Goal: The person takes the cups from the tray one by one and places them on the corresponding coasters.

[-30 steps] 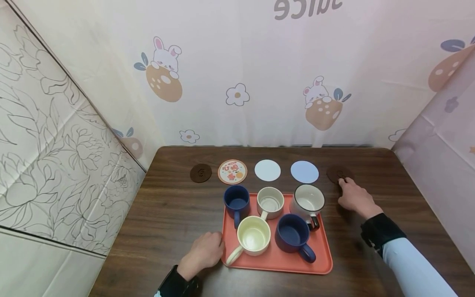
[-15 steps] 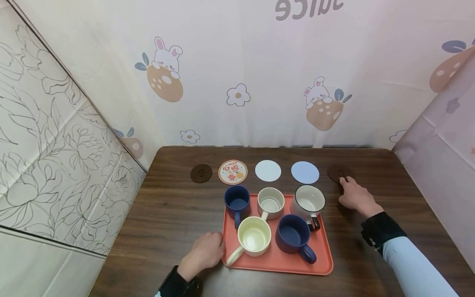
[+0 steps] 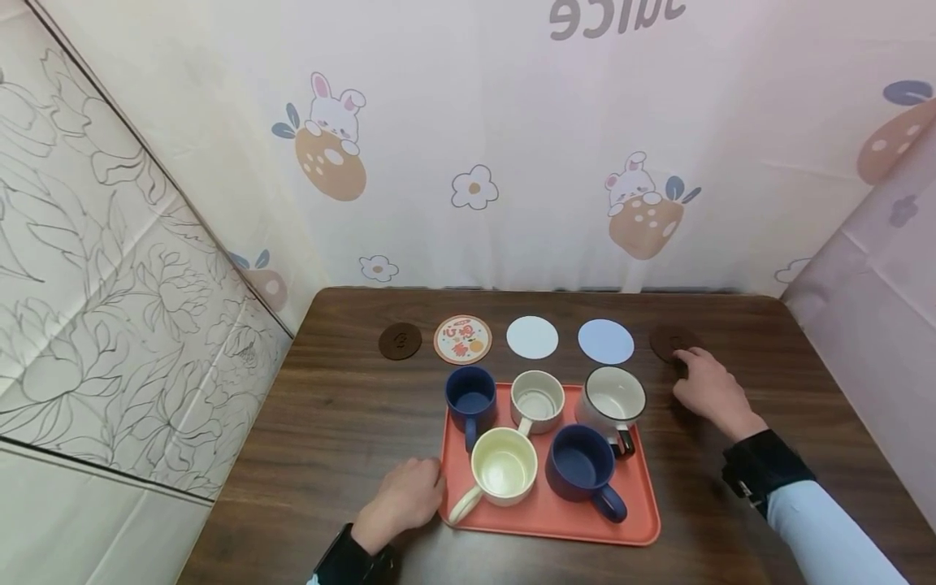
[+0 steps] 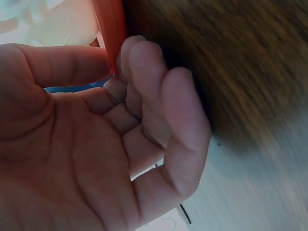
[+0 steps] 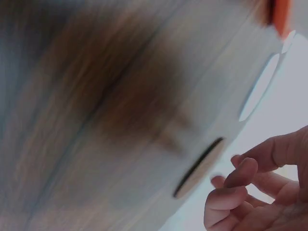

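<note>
At the left edge of the coral tray (image 3: 556, 530), my left hand (image 3: 409, 492) pinches the rim; thumb and fingertips meet the red edge in the left wrist view. Several mugs stand on the tray: a small navy mug (image 3: 470, 398), a small cream mug (image 3: 537, 402), a white mug with a dark handle (image 3: 613, 400), a pale yellow mug (image 3: 504, 465) and a larger navy mug (image 3: 581, 461). My right hand (image 3: 711, 392) hovers at the near right side of a dark brown coaster (image 3: 667, 340). Its fingers are loosely curled and hold nothing; the right wrist view shows them beside the coaster (image 5: 199, 168).
Behind the tray, coasters form a row: another dark brown coaster (image 3: 400, 341), a patterned coaster (image 3: 462, 340), a white coaster (image 3: 532, 337) and a pale blue coaster (image 3: 606, 341). The wooden table (image 3: 307, 439) ends at a printed curtain (image 3: 409, 162).
My right hand's fingertips have shifted slightly right, off the dark brown coaster. The left hand stays on the tray's rim. The head view has turned slightly.
</note>
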`<action>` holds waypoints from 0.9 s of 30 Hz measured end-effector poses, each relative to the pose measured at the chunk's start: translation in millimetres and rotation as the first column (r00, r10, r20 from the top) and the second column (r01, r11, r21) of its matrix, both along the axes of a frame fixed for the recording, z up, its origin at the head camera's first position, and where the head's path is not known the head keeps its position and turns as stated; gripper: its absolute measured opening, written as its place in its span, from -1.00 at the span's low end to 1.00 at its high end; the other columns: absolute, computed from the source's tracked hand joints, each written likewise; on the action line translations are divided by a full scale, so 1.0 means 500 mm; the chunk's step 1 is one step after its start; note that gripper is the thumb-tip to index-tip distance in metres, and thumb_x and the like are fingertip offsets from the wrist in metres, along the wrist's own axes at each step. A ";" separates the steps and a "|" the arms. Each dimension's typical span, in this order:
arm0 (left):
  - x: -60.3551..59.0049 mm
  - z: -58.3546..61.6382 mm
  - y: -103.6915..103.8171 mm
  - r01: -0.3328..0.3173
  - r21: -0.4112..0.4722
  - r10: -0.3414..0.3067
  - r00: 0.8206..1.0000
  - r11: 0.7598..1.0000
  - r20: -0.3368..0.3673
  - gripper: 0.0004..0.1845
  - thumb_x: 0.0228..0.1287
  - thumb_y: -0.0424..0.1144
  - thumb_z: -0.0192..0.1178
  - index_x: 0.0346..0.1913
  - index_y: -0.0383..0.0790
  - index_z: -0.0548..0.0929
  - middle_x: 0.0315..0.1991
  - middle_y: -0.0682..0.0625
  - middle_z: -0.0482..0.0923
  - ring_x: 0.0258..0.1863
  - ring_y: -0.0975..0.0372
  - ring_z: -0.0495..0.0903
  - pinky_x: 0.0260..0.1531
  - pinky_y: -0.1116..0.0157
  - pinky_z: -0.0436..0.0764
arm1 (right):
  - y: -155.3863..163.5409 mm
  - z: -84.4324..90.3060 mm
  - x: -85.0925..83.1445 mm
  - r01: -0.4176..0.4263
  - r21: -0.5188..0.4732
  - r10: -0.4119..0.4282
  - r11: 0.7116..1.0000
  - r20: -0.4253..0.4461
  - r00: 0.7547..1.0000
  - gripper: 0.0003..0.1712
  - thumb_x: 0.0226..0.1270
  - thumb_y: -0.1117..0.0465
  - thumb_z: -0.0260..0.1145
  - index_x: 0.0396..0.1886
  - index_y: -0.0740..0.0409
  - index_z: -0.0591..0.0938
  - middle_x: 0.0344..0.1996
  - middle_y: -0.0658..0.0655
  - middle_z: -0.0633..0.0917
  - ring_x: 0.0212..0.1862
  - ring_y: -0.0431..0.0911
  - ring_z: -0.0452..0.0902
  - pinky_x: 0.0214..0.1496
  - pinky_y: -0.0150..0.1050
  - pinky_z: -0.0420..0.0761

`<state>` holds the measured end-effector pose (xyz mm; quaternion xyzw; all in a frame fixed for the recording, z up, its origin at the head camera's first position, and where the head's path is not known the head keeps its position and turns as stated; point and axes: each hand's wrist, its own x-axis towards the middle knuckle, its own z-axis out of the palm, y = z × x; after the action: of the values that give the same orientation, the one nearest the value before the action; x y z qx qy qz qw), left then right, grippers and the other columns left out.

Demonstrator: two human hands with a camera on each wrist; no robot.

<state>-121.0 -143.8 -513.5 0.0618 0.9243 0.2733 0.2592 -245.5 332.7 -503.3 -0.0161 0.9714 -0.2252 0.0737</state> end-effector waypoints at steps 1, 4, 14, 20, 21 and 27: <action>0.000 0.000 0.000 0.001 0.004 -0.001 1.000 1.000 -0.001 -0.73 0.57 -0.25 0.10 -0.40 -0.15 0.56 -0.60 0.02 0.40 -0.65 0.21 0.42 -0.60 0.31 0.34 | -0.005 0.004 0.008 0.004 -0.014 -0.004 1.000 -0.020 1.000 -0.41 0.34 0.40 0.15 0.35 0.58 0.42 0.28 0.69 0.34 0.06 0.50 0.44 -0.08 0.41 0.56; 0.001 0.001 -0.002 0.001 0.029 -0.001 1.000 1.000 -0.013 -0.72 0.57 -0.26 0.09 -0.41 -0.14 0.56 -0.60 0.03 0.40 -0.65 0.21 0.42 -0.60 0.31 0.34 | -0.030 0.017 0.038 0.009 -0.056 -0.012 0.998 -0.045 0.999 -0.57 0.43 0.36 0.18 0.21 0.51 0.55 0.05 0.55 0.58 -0.19 0.24 0.54 -0.28 0.10 0.61; 0.005 0.013 -0.003 -0.138 0.231 0.173 0.975 0.963 -0.138 -0.72 0.61 -0.26 0.12 -0.35 -0.20 0.68 -0.59 0.07 0.46 -0.62 0.24 0.45 -0.62 0.33 0.41 | -0.107 0.017 0.159 0.021 -0.217 0.029 0.976 0.227 0.974 -0.68 0.56 0.20 0.26 0.09 0.38 0.61 -0.57 0.10 0.57 -0.61 -0.03 0.55 -0.58 -0.14 0.58; 0.000 0.028 0.024 -0.161 0.363 0.278 0.914 0.918 -0.297 -0.82 0.56 -0.21 0.24 -0.04 -0.21 0.79 -0.37 0.11 0.65 -0.47 0.29 0.54 -0.50 0.34 0.56 | -0.130 0.009 0.190 0.041 -0.188 0.022 0.981 0.321 0.947 -0.85 0.46 0.24 0.34 -0.20 0.27 0.62 -0.64 0.11 0.57 -0.63 -0.05 0.53 -0.57 -0.18 0.51; -0.001 0.029 0.028 -0.155 0.369 0.277 0.911 0.916 -0.305 -0.82 0.56 -0.20 0.25 -0.03 -0.20 0.79 -0.35 0.10 0.67 -0.46 0.30 0.55 -0.49 0.34 0.56 | -0.133 0.008 0.193 0.046 -0.185 0.018 0.982 0.332 0.943 -0.86 0.46 0.24 0.34 -0.27 0.23 0.60 -0.65 0.11 0.57 -0.63 -0.06 0.53 -0.56 -0.18 0.51; -0.004 0.026 0.045 -0.138 0.381 0.265 0.915 0.914 -0.304 -0.81 0.55 -0.22 0.26 0.00 -0.25 0.79 -0.35 0.12 0.66 -0.45 0.32 0.55 -0.49 0.36 0.56 | -0.138 0.001 0.204 0.073 -0.168 -0.005 0.983 0.374 0.927 -0.80 0.50 0.24 0.31 -0.38 0.14 0.54 -0.65 0.12 0.56 -0.63 -0.05 0.52 -0.57 -0.22 0.49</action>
<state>-123.1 -121.4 -500.6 0.0574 0.8928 0.4445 0.0456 -143.5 263.8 -502.9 0.0396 0.9157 -0.3119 0.2503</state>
